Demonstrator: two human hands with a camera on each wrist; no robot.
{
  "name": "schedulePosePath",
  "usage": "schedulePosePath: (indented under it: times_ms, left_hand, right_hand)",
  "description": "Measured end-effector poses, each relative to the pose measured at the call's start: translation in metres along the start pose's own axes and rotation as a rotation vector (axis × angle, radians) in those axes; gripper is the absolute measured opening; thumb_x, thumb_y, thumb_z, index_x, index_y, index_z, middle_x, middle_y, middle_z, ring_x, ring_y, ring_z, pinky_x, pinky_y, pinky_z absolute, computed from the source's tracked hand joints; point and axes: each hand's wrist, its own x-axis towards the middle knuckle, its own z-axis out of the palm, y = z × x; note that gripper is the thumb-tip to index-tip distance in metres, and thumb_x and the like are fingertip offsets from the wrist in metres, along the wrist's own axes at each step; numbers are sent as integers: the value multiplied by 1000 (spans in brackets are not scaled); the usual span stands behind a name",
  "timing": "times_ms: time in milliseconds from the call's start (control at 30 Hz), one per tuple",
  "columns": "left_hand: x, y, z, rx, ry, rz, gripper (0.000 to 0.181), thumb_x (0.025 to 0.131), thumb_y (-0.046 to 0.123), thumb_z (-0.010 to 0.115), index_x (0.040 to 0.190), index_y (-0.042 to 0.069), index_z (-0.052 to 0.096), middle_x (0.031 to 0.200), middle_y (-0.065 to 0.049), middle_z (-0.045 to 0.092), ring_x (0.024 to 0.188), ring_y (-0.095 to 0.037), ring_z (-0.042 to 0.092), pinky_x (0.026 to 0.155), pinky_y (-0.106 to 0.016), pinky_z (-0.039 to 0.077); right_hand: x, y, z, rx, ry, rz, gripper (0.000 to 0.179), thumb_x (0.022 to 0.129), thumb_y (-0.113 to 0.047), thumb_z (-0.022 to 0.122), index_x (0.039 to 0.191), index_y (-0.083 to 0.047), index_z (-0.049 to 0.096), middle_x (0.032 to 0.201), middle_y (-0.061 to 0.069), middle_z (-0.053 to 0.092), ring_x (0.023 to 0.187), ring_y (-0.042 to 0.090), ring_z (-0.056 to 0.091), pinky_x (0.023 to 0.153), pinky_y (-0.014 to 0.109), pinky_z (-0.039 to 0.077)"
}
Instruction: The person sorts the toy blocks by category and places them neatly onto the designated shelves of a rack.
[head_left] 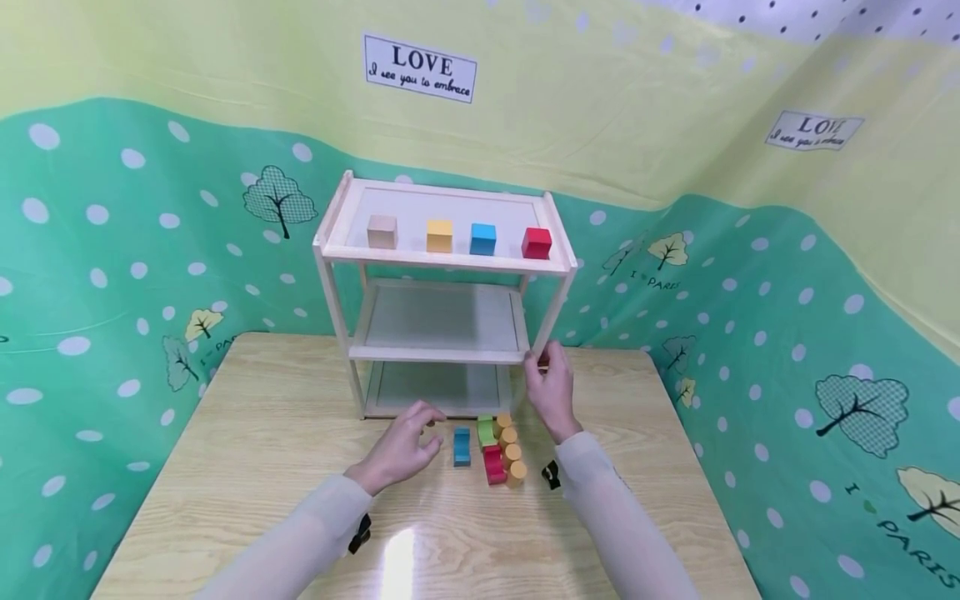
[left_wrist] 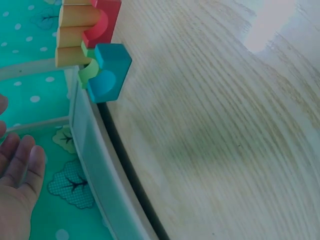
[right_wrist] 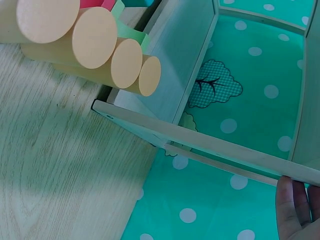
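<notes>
A white wooden three-tier shelf (head_left: 442,355) stands on the table. My right hand (head_left: 553,392) is at its right front post, level with the middle tier. Thumb and fingers lie either side of the post; in the right wrist view the fingers (right_wrist: 290,205) meet its edge. My left hand (head_left: 401,446) is held before the bottom tier, fingers loosely bent and holding nothing. Just right of it are a blue notched block (head_left: 462,447), a green one (head_left: 487,432) and a red one (head_left: 494,464). Several yellow cylinders (head_left: 512,455) line up against them.
On the top tier stand a plain wood cube (head_left: 382,232), a yellow cube (head_left: 439,237), a blue cube (head_left: 483,240) and a red cube (head_left: 536,243). A patterned green and yellow cloth (head_left: 247,200) hangs behind the wooden table (head_left: 277,417) and along its sides.
</notes>
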Motion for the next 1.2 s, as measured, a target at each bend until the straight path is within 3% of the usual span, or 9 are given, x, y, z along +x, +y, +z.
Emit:
schedulePosePath:
  times_ms: [300, 633, 1200]
  left_hand:
    - [0, -4, 11, -21, -25, -73, 34, 81, 9, 70, 114, 9, 62, 111, 0, 59, 98, -17, 57, 83, -31, 52]
    - [0, -12, 28, -9, -43, -87, 38, 81, 10, 70, 117, 2, 61, 110, -6, 58, 97, -23, 58, 82, -35, 52]
    - [1, -14, 48, -69, -75, -220, 44, 84, 16, 70, 122, -2, 56, 115, -13, 56, 97, -29, 57, 81, -38, 52]
  right_hand:
    - [0, 2, 1, -1, 23, -34, 7, 91, -11, 56, 95, -5, 54, 86, 7, 54, 78, 19, 57, 65, 33, 55]
    - [-1, 1, 0, -13, 15, -7, 9, 93, -13, 55, 99, -7, 54, 89, 5, 54, 81, 18, 57, 67, 33, 55]
    - [1, 4, 1, 8, 14, -18, 8, 92, -12, 55, 98, -7, 54, 88, 5, 54, 79, 18, 57, 66, 33, 56]
